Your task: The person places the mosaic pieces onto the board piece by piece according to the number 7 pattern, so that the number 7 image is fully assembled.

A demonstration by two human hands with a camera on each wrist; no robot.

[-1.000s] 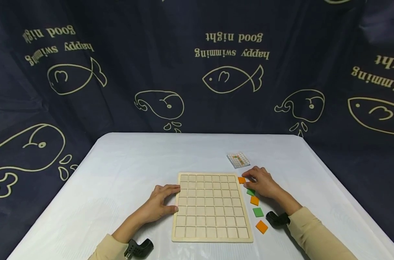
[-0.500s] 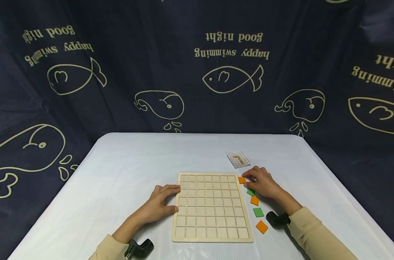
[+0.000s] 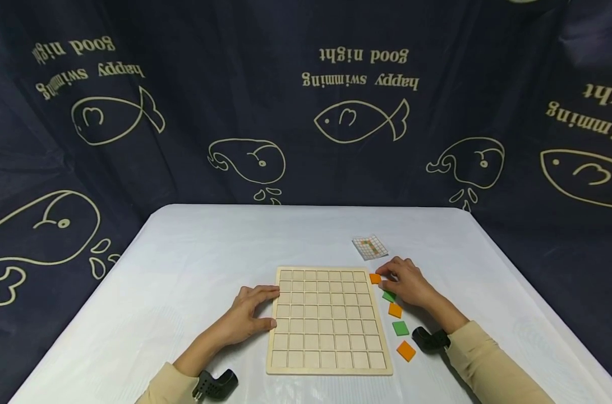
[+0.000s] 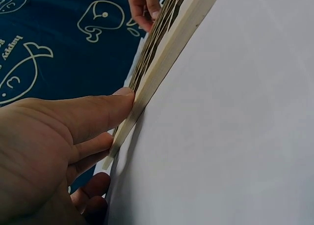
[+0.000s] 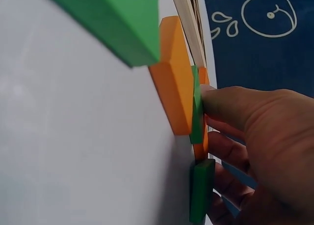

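Observation:
My left hand [image 3: 245,317] rests at the left edge of a square wooden grid board [image 3: 327,373]; in the left wrist view its thumb [image 4: 110,107] touches the board's pale rim [image 4: 169,58]. On the right, my right hand [image 3: 405,282] sits low over a line of square tiles, fingers bent loosely. By its fingertips lie an orange tile [image 3: 374,278] and a partly covered green tile [image 3: 389,295]. The right wrist view has the thumb [image 5: 225,102] against or just beside a green tile [image 5: 196,112], with another green tile [image 5: 201,190] near the lower fingers. Whether any tile is pinched is unclear.
Nearer the person lie an orange tile [image 3: 395,310], a green tile [image 3: 400,328] and another orange tile [image 3: 406,350]. A card with a printed coloured grid [image 3: 370,247] lies beyond the board's far right corner on the white table [image 3: 225,241]. Dark printed cloth [image 3: 194,101] hangs behind.

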